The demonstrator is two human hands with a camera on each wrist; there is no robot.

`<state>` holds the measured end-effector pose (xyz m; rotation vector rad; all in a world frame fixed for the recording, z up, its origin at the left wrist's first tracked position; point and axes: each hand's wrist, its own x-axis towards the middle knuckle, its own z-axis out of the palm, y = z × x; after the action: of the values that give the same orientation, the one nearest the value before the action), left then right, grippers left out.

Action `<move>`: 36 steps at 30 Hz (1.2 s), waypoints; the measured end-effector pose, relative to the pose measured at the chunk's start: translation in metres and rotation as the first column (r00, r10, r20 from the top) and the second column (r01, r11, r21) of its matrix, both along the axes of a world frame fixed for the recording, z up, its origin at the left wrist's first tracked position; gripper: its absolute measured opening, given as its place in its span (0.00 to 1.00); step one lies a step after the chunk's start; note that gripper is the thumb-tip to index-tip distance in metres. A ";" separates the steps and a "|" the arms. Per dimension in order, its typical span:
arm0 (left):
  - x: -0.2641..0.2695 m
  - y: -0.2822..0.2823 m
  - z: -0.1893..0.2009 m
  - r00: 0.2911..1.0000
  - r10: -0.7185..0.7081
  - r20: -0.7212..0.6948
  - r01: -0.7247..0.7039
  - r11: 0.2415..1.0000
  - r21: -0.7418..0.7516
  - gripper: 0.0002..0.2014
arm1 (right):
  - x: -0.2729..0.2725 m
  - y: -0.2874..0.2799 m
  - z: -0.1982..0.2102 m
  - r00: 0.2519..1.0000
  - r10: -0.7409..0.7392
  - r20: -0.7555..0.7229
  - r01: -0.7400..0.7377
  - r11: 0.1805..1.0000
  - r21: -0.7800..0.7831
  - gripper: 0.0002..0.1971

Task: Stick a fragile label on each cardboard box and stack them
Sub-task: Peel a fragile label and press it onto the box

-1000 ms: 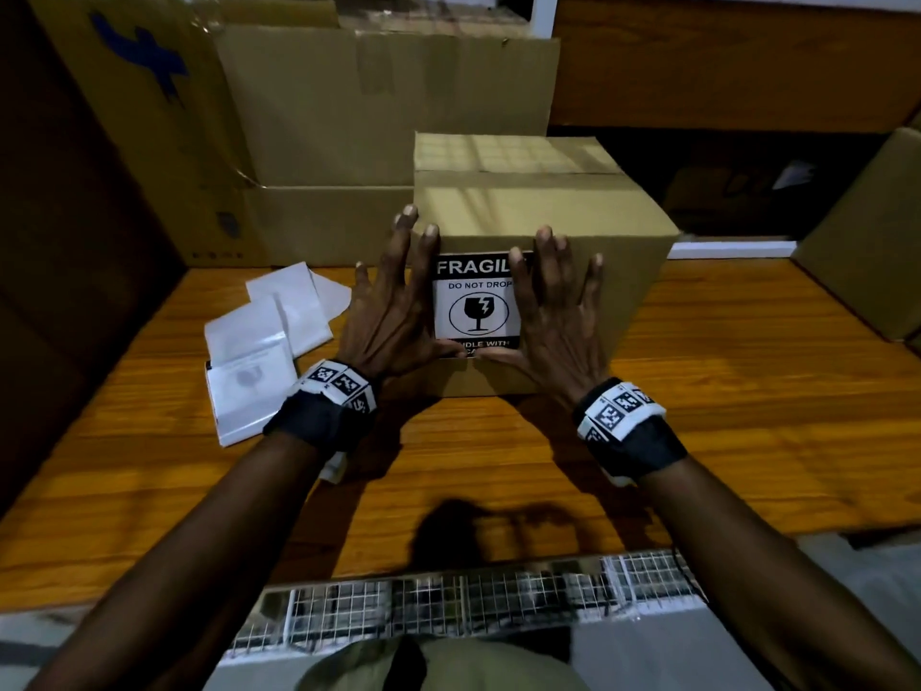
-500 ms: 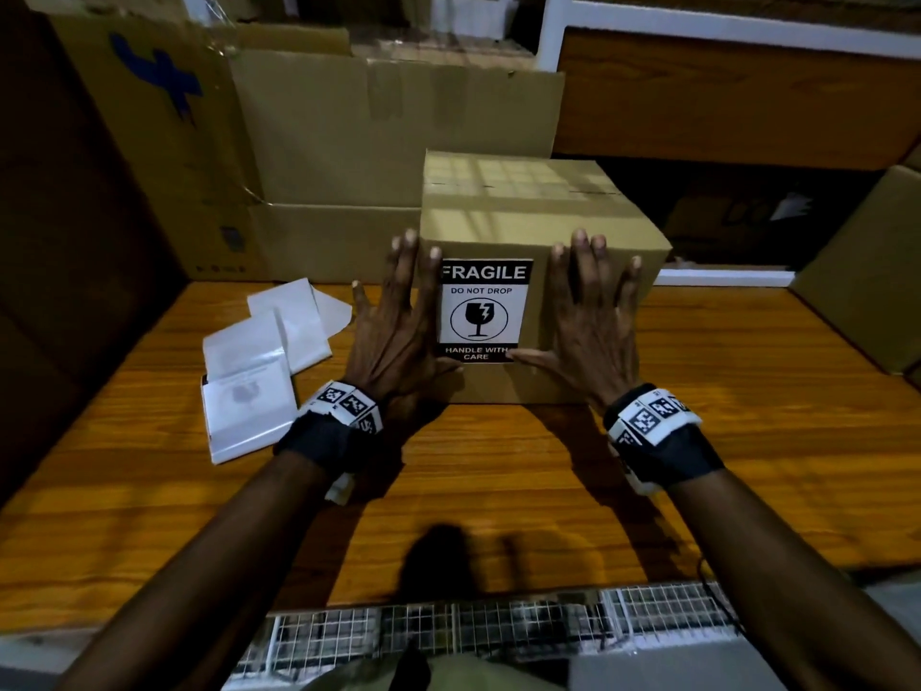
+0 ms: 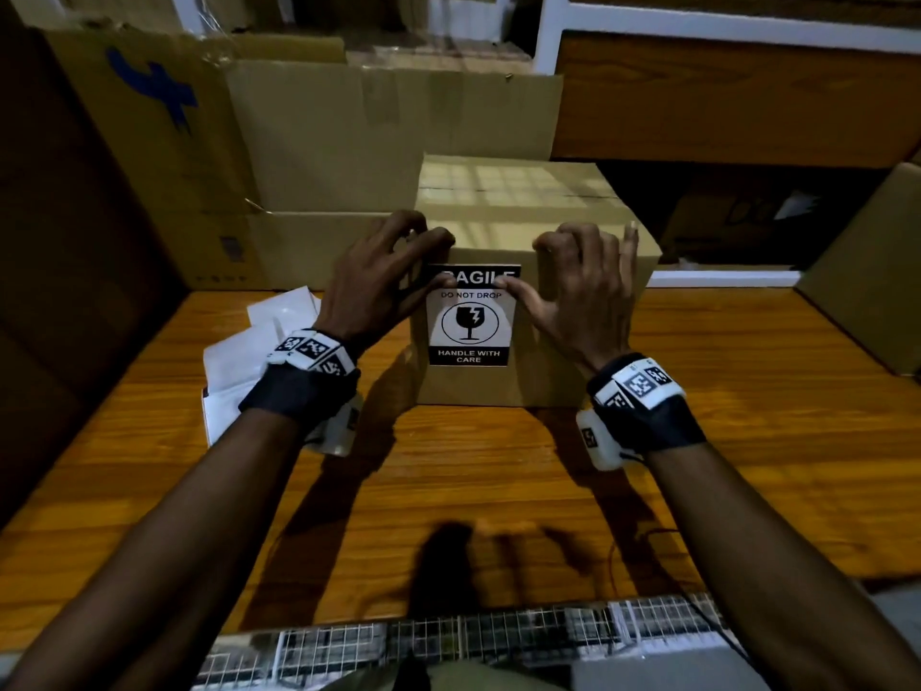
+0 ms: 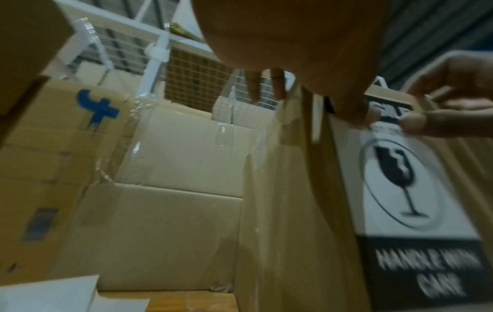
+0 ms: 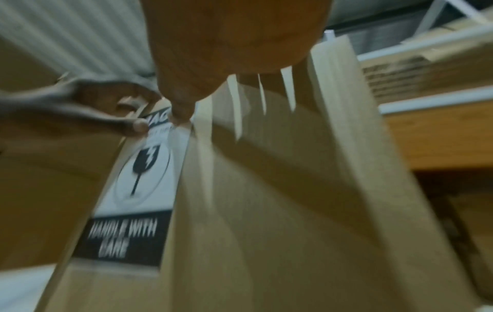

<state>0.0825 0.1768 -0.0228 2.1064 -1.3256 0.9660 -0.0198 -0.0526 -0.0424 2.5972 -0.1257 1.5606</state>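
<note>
A closed cardboard box (image 3: pixel 523 202) stands on the wooden table (image 3: pixel 722 441) with a black-and-white fragile label (image 3: pixel 468 321) stuck on its near face. My left hand (image 3: pixel 383 276) holds the box's top front edge at the left, fingers curled over the top and thumb pressing the label's upper left corner. Mirroring it on the other side, my right hand (image 3: pixel 583 286) has its thumb on the label's upper right. The left wrist view shows the label (image 4: pixel 400 183) blurred, the right thumb (image 4: pixel 426 124) on it. In the right wrist view the label (image 5: pixel 144 179) and box face (image 5: pixel 266 200) fill the frame.
White sheets (image 3: pixel 234 361) lie on the table left of the box, under my left wrist. A large opened carton (image 3: pixel 374 142) stands behind, and another box (image 3: pixel 867 271) sits at the right edge. A wire grid (image 3: pixel 448 640) runs along the table's near edge.
Both hands slid up from lying flat beside the label to the box's top edge. Their fingers curled over it and the thumbs came onto the label's top.
</note>
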 end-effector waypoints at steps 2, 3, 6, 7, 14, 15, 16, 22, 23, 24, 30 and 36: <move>0.003 0.002 -0.001 1.000 -0.017 0.012 0.017 0.999 -0.028 0.17 | 0.001 0.000 0.002 0.999 0.025 0.030 -0.026 0.999 0.036 0.27; 0.003 0.002 -0.003 1.000 -0.019 0.010 0.019 0.999 -0.038 0.17 | -0.001 0.000 0.001 0.999 0.034 0.025 -0.035 0.998 0.042 0.27; 0.001 0.000 -0.020 0.998 0.061 -0.019 -0.060 0.997 0.038 0.33 | -0.004 0.000 -0.018 0.996 0.010 -0.089 -0.010 1.000 0.004 0.38; 0.000 0.001 -0.029 0.992 0.116 -0.056 -0.112 0.991 0.074 0.42 | -0.007 -0.002 -0.028 0.991 -0.002 -0.130 0.003 1.000 0.006 0.45; -0.009 0.018 -0.054 0.883 0.165 -0.440 -0.194 0.981 -0.023 0.65 | -0.043 -0.031 -0.028 0.998 0.062 0.021 -0.062 0.782 0.620 0.60; -0.011 0.018 -0.048 0.859 0.099 -0.502 -0.154 0.986 -0.069 0.63 | -0.046 -0.035 -0.022 0.989 0.142 0.037 -0.127 0.698 0.704 0.59; -0.014 0.015 -0.041 0.833 0.030 -0.552 -0.113 0.987 -0.118 0.60 | -0.047 -0.040 -0.016 0.975 0.219 0.046 -0.176 0.625 0.760 0.56; -0.030 -0.011 -0.010 0.782 -0.063 -0.621 -0.032 0.990 -0.140 0.48 | -0.049 -0.053 0.001 0.927 0.372 0.037 -0.247 0.534 0.808 0.41; -0.035 -0.012 -0.009 0.772 -0.045 -0.634 -0.044 0.991 -0.124 0.47 | -0.051 -0.052 0.000 0.928 0.370 0.041 -0.250 0.535 0.807 0.41; -0.040 -0.010 -0.011 0.762 -0.035 -0.647 -0.049 0.993 -0.111 0.46 | -0.055 -0.052 -0.002 0.931 0.362 0.044 -0.247 0.536 0.808 0.40; -0.069 0.007 -0.018 0.718 -0.019 -0.696 -0.042 0.997 -0.071 0.46 | -0.074 -0.044 -0.006 0.947 0.321 0.004 -0.208 0.604 0.769 0.41; -0.090 0.034 -0.031 0.665 0.053 -0.745 -0.051 0.998 0.026 0.57 | -0.092 0.037 -0.004 0.980 0.148 0.134 -0.197 0.814 0.546 0.32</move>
<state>-0.0080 0.2109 -0.0543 2.1703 -0.8188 0.0351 -0.1122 -0.0159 -0.0463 3.0439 -0.4265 1.9446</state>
